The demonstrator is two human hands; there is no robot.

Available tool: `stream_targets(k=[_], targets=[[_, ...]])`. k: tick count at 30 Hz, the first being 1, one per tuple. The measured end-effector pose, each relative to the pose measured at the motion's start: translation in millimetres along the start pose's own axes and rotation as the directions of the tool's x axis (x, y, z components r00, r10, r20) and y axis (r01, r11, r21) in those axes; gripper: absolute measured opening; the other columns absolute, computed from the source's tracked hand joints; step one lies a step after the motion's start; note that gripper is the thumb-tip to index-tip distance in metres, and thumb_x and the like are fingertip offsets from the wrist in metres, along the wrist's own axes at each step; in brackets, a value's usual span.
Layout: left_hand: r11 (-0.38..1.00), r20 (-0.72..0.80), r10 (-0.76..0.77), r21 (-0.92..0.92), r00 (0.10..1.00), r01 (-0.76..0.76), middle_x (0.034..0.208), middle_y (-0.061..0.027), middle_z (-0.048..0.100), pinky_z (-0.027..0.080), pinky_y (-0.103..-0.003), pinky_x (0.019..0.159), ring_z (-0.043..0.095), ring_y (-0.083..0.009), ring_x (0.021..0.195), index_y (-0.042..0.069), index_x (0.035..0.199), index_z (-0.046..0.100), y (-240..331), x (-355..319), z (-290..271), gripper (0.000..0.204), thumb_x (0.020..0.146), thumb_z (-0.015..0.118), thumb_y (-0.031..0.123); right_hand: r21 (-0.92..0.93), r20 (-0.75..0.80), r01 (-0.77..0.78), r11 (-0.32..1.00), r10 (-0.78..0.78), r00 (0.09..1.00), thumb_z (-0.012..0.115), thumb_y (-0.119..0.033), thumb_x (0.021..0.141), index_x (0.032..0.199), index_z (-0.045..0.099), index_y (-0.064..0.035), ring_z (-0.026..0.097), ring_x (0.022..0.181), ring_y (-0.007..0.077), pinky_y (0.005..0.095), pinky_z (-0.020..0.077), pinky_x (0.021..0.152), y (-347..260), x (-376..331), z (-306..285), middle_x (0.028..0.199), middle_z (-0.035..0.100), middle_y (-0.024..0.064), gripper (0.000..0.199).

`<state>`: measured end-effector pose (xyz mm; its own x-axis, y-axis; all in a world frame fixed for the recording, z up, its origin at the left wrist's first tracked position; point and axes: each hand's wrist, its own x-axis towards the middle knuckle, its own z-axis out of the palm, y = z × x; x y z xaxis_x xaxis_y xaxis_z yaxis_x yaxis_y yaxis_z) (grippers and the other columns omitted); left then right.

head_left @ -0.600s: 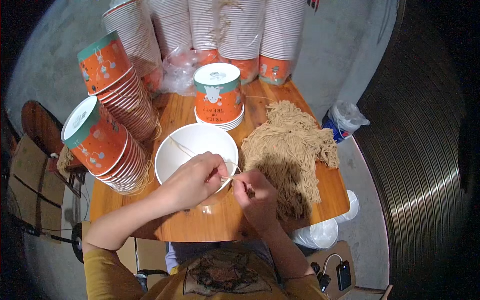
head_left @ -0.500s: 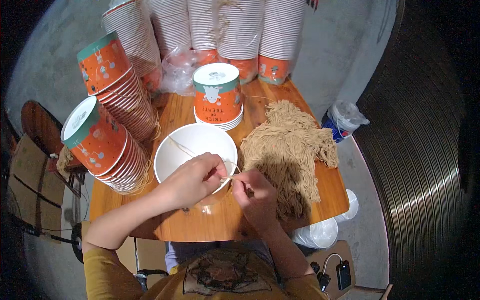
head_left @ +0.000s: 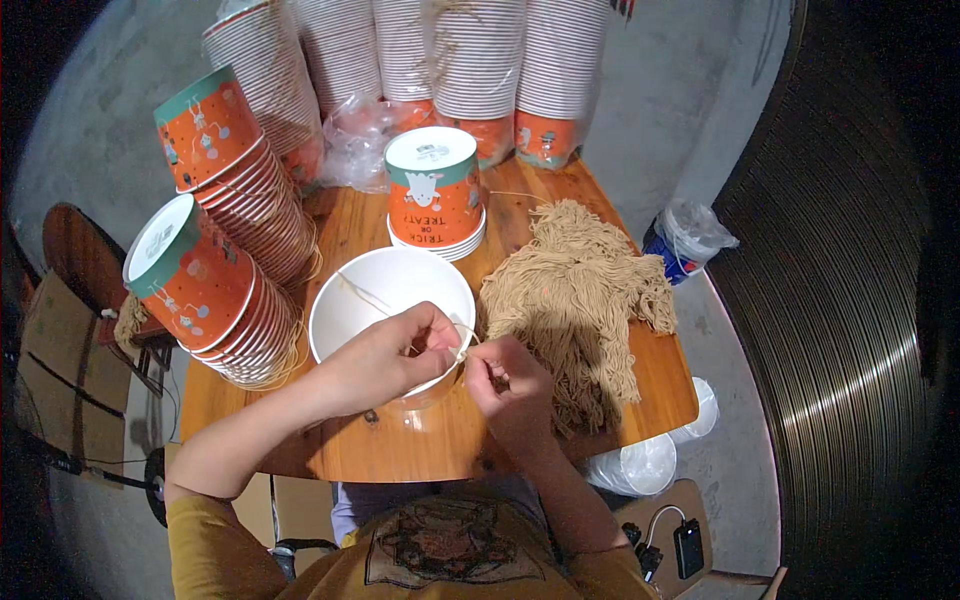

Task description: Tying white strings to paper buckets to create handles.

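Observation:
A white-lined paper bucket [head_left: 340,325] stands mouth up near the table's front. A thin beige string [head_left: 362,290] crosses its opening from the far left wall toward my hands. My left hand [head_left: 395,355] is pinched on the string at the near right rim. Close beside it, my right hand [head_left: 512,385] also pinches the string, fingers curled and thumb against index. Where the fingers meet, the string looks looped or knotted, but the detail is too small to make out. Right of the bucket lies a heap of beige strings [head_left: 570,275], partly shaded by my right hand.
Behind the bucket stands a short upside-down stack of orange buckets [head_left: 437,205]. Two leaning stacks with strings, a far one [head_left: 240,180] and a near one [head_left: 205,285], line the left edge. Tall plastic-wrapped bucket stacks [head_left: 480,60] and a crumpled clear bag [head_left: 355,145] fill the back.
My left fingers have shifted slightly and opened a little at the knuckles, still pinching the string. The right hand has barely moved. Buckets and string heap stay put.

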<state>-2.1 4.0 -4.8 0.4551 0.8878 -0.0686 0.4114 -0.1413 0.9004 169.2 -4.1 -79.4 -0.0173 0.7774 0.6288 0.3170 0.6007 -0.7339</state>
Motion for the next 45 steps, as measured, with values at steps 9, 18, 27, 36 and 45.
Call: stream_targets(k=[9,18,27,36,45], targets=[[0.99,-0.016,-0.072,0.119,0.997,0.074,0.082,-0.0048,0.052,0.044,-0.026,0.069,0.051,-0.0111,0.075,0.0,0.096,0.055,13,-4,0,0.014,0.086,0.054,0.01,0.013,-0.026,-0.043,0.999,0.044,0.999,0.063,0.001,0.077,0.082,0.058,-0.0059,0.051,0.055,0.0084,0.0239,0.0442,0.053,-1,-4,-1,0.065,0.056,0.0032,0.01],[0.971,-0.055,0.07,0.232,0.996,-0.055,0.084,-0.0127,0.056,0.045,-0.032,0.071,0.056,-0.0221,0.077,0.0,0.088,0.055,16,-5,-1,0.013,0.085,0.053,0.012,0.023,-0.026,-0.009,1.0,0.01,1.0,0.064,0.0,0.078,0.084,0.058,-0.0065,0.057,0.06,0.0089,0.0251,0.0472,0.055,-4,-5,0,0.07,0.061,0.0042,0.01],[0.963,-0.034,0.062,0.265,0.997,-0.051,0.082,-0.0146,0.056,0.045,-0.035,0.07,0.058,-0.0268,0.078,0.0,0.089,0.051,20,-12,5,0.012,0.09,0.052,0.012,0.141,-0.036,-0.105,0.984,0.111,0.993,0.062,0.0,0.078,0.084,0.059,-0.0066,0.049,0.056,0.0045,0.0209,0.0415,0.053,-7,-7,2,0.063,0.054,-0.0009,0.009],[0.809,-0.068,0.381,0.507,0.922,-0.297,0.084,-0.0171,0.051,0.042,-0.041,0.077,0.051,-0.0357,0.085,-0.001,0.09,0.052,5,-7,6,0.013,0.089,0.053,0.012,0.068,-0.025,-0.105,0.992,0.107,0.994,0.063,0.0,0.079,0.087,0.06,-0.0057,0.047,0.059,0.0027,0.0195,0.0401,0.054,-10,-6,-2,0.066,0.054,-0.0033,0.01],[0.951,-0.099,0.181,0.271,0.979,-0.148,0.084,-0.0148,0.052,0.043,-0.037,0.074,0.052,-0.0306,0.081,-0.001,0.086,0.056,12,-6,5,0.018,0.091,0.054,0.016,-0.142,0.134,0.021,0.99,-0.001,0.991,0.071,-0.005,0.075,0.095,0.066,-0.0076,0.049,0.054,0.0126,0.0277,0.0411,0.051,-21,4,-9,0.064,0.051,0.0015,0.021]])
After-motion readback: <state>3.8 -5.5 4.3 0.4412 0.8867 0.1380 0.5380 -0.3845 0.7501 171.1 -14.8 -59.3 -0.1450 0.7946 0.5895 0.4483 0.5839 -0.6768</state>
